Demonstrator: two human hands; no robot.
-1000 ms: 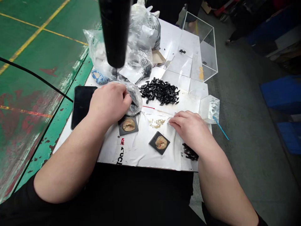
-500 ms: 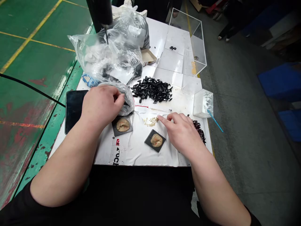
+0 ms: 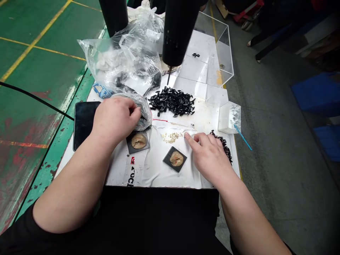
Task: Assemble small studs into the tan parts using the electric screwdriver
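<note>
From the head camera, you sit at a white-topped worktable (image 3: 156, 173), both bare hands at work around a scatter of small gold rings (image 3: 172, 137) on the white sheet. Your right hand (image 3: 209, 152) is just right of the rings, open and palm down, index finger stretched to their edge; whether the fingertip touches one, you cannot tell from here. Your left hand (image 3: 114, 117), fingers curled, is left of the rings at the mouth of a clear plastic bag (image 3: 145, 106); whether it grips anything is hidden.

Nearer you than the rings is a black square pad (image 3: 167, 158) topped with a tan lump (image 3: 176, 158); a second pad (image 3: 132, 148), likewise topped, lies to their left. Beyond the rings is a heap of black pieces (image 3: 174, 102), with a black cylinder (image 3: 176, 35) and its thin tip above it. Far left of the rings lies a phone (image 3: 84, 120); to their right, partly behind your right hand, is a dark pile (image 3: 225, 147).
</note>
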